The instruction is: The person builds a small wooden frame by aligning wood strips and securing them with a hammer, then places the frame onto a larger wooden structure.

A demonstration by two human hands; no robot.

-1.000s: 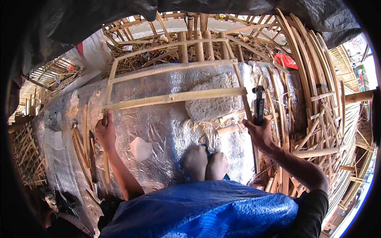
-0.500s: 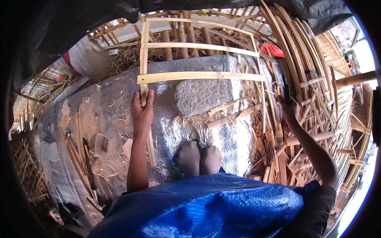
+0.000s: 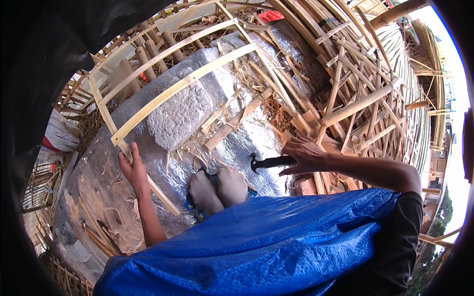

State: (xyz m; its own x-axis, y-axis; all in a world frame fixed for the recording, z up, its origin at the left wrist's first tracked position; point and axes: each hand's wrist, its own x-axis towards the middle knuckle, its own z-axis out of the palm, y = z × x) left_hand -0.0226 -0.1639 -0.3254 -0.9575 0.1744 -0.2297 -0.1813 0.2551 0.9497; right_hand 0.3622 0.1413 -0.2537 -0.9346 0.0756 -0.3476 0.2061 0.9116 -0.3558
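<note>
My left hand (image 3: 133, 170) is closed around the near end of one side strip of a pale ladder-like bamboo frame (image 3: 185, 81). The frame reaches away over a rough grey concrete block (image 3: 181, 114), and its crosspieces run between two long side strips. The held strip's lower end sticks out below my hand toward my feet. A black hammer (image 3: 274, 162) lies on the silvery sheet with its head to the left. Over the end of its handle is my right hand (image 3: 308, 155), fingers spread and thumb apart, the handle's end between them.
Silvery foil sheeting (image 3: 168, 163) covers the ground under my feet (image 3: 217, 190). A big heap of bamboo sticks (image 3: 365, 106) stands at the right. Split bamboo pieces (image 3: 237, 118) lie beside the block. A blue tarp (image 3: 247, 237) covers my lap.
My right hand has brought the hammer from the right side down near my feet, and its fingers have opened. The view has turned, and the frame now slants.
</note>
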